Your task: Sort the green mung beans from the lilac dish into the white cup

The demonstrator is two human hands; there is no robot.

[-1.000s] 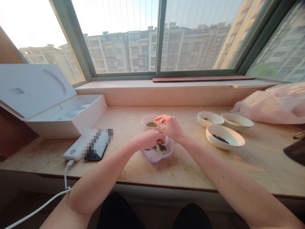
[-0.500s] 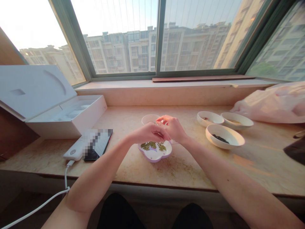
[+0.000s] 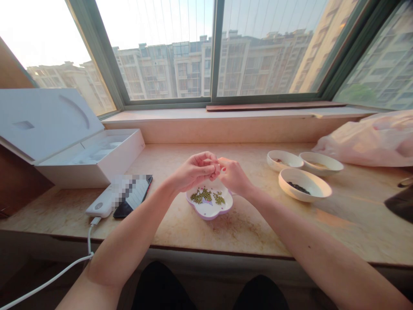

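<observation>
My left hand (image 3: 196,171) and my right hand (image 3: 235,175) meet over the back of a white and lilac flower-shaped dish (image 3: 209,212). The fingers of both are curled and pinched together at the tips. Whatever lies between them, if anything, is too small to make out. Small green beans (image 3: 203,196), which look like mung beans, rest in clusters in the dish below. My hands hide the dish's far part and what stands behind it.
To the right stand three white bowls, the nearest (image 3: 305,189) with dark bits inside. A pinkish plastic bag (image 3: 368,140) lies behind them. On the left are an open white box (image 3: 119,159), a white power bank (image 3: 100,204) with a cable, and a phone (image 3: 129,206).
My left hand has lifted and turned, its fingers now raised against the right fingertips. My right hand's fingers have curled in. The round bowl behind is now covered by my hands.
</observation>
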